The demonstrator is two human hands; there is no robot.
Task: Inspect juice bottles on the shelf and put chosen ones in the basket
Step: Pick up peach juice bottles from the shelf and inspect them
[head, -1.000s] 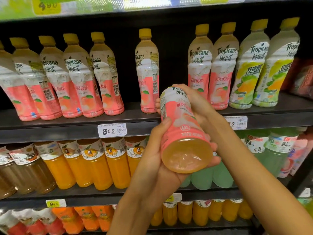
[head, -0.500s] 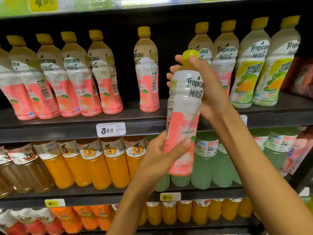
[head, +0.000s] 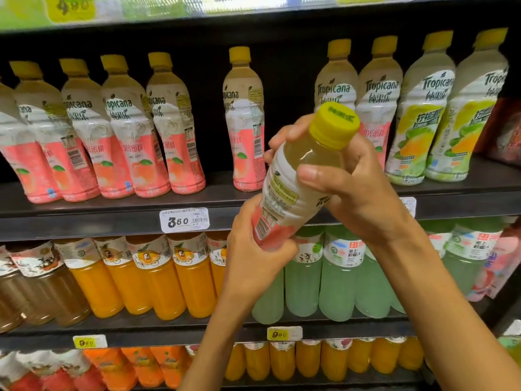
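**Head view: peach bottle held in both hands before the shelf**

The peach juice bottle [head: 293, 190] sits at frame centre, tilted, yellow cap [head: 334, 126] toward 1 o'clock. The right hand [head: 358, 190] grips its neck and shoulder, fingers curled around. The left hand [head: 253, 249] grips its pink base at 7 o'clock. Behind stands the shelf [head: 84, 218], with a price tag [head: 184, 220] at 9 o'clock.

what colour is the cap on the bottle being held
Yellow: the round plastic cap on the held pink-labelled juice bottle, clearest in the head view.
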